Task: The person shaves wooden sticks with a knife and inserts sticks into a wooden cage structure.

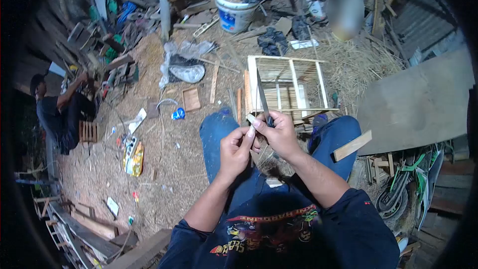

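My right hand is closed around the dark handle of a knife, whose long narrow blade points up and away from me. Fingers pinched, my left hand meets it over my lap. A small pale piece shows at the right thumb; I cannot make out whether it is wood or a thumb covering. What the left fingers pinch is mostly hidden. Just beyond the hands stands a wooden cage-like frame with thin bars. A short flat wood piece rests on my right thigh.
Beyond the frame is a white bucket with a black bag on it. A small wooden tray and a yellow packet lie on the shaving-covered ground. Another person sits at left. A large board leans at right.
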Demonstrator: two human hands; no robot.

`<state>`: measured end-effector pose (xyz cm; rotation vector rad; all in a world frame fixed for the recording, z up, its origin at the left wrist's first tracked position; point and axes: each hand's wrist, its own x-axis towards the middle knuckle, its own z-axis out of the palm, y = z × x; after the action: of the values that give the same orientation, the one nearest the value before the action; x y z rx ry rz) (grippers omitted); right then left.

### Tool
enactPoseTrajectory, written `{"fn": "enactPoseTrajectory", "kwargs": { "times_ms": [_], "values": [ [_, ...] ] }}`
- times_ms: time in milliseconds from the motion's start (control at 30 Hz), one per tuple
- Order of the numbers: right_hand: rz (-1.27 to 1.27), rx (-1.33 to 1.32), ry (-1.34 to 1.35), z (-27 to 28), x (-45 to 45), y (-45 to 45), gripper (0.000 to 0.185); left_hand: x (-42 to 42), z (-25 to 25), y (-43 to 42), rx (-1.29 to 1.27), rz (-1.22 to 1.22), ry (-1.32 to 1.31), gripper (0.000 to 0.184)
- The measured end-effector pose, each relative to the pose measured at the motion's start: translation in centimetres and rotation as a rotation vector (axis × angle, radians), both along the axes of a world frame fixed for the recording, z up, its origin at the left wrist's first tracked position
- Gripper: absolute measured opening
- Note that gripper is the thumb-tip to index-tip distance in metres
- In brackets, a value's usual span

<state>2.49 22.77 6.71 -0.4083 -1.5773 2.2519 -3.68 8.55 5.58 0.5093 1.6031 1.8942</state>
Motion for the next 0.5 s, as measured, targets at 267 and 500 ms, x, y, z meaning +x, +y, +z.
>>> {"fn": "enactPoseTrajectory", "kwargs": {
  "times_ms": [267,500],
  "values": [
    [0.108,0.098,-0.106,2.1,2.7,2.7,0.016,-3.6,2.9,5.8,0.175,-0.092,0.001,0.025],
    [-0.387,0.09,-0.034,1.0,4.7,4.6,0.02,-4.7,4.7,9.1,0.194,0.091,0.023,0.021]
  ]
}}
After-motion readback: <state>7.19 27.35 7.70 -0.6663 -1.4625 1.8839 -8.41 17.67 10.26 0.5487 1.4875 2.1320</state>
